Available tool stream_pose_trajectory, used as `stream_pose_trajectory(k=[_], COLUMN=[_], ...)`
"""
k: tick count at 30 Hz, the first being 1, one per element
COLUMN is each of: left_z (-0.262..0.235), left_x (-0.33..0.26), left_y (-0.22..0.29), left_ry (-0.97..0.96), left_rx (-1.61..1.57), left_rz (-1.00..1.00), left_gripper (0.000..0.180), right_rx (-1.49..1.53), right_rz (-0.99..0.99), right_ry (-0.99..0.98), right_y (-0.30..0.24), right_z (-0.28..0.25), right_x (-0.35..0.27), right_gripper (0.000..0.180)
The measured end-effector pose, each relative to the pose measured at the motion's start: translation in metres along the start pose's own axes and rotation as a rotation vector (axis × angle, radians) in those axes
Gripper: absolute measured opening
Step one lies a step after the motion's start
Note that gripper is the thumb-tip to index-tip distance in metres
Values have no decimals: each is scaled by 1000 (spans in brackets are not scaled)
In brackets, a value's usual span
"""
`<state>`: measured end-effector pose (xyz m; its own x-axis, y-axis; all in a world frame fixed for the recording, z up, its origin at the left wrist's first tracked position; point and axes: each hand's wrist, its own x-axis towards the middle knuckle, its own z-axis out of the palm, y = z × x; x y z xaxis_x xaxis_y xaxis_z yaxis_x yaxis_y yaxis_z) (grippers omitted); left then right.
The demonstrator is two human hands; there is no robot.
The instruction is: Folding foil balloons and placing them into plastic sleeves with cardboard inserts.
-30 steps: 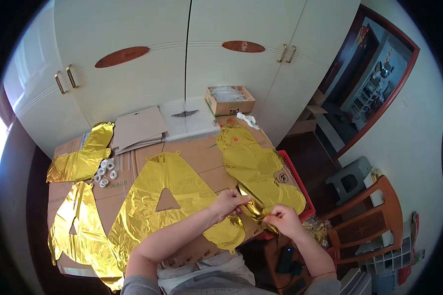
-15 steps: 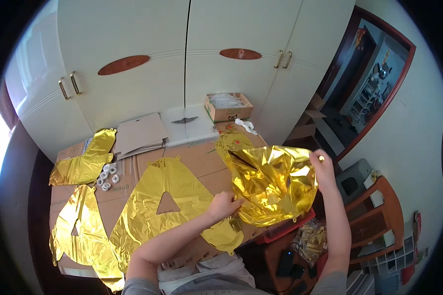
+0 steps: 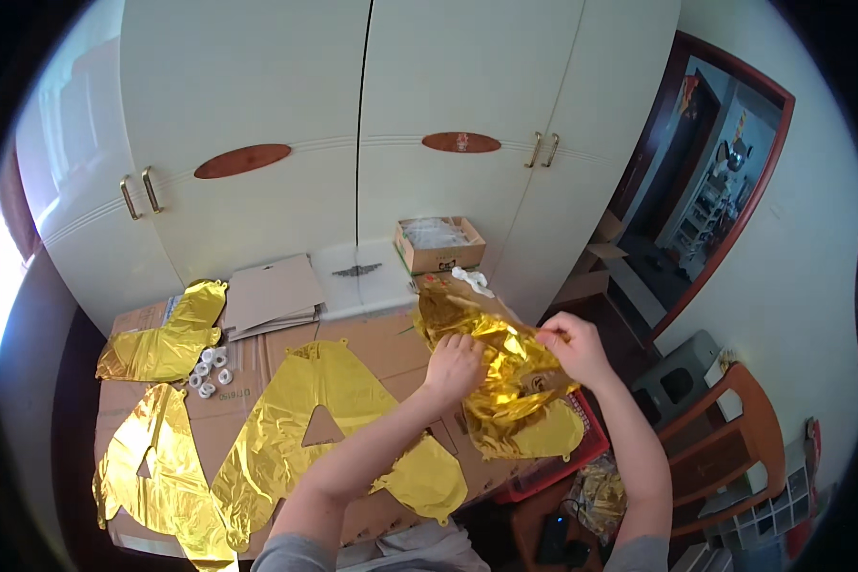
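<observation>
Gripping a crumpled gold foil balloon (image 3: 500, 377), I see both hands clenched on it: left hand (image 3: 455, 365) at its middle, right hand (image 3: 572, 348) pinching the far edge, lifted clear above the tabletop (image 3: 381, 343) so it hangs free. A red tray (image 3: 582, 458) sits below; flat balloons (image 3: 324, 429) crowd the left.

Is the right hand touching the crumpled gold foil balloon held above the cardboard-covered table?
Touching. The head view shows the right hand pinching the upper edge of the crumpled gold foil balloon, with no gap between the fingers and the foil.
</observation>
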<state>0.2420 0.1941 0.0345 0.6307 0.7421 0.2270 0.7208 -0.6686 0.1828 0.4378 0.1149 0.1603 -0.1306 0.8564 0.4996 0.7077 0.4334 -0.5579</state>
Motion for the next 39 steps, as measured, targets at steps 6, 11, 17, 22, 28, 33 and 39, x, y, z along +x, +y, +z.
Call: stream_pose_trajectory(k=[6, 11, 17, 22, 28, 33, 39], left_z=[32, 45, 62, 71, 64, 46, 51], left_x=[21, 27, 30, 41, 23, 15, 18], left_y=[-17, -15, -21, -19, -5, 3, 6], left_ry=[-234, -270, -234, -135, -196, -242, -167], left_rx=[79, 96, 289, 190, 80, 92, 39], left_rz=[-89, -56, -14, 211, 453, 457, 409], left_gripper=[100, 89, 64, 52, 62, 81, 80], right_rx=[-82, -8, -72, -68, -84, 11, -171], right_rz=[221, 473, 442, 372, 436, 409, 146], right_ry=[178, 471, 788, 707, 542, 490, 382], right_y=[38, 137, 145, 98, 69, 42, -32], right_z=[-13, -116, -213, -203, -166, -141, -95], right_x=[9, 26, 29, 25, 4, 2, 17], right_gripper=[19, 28, 34, 31, 29, 23, 17])
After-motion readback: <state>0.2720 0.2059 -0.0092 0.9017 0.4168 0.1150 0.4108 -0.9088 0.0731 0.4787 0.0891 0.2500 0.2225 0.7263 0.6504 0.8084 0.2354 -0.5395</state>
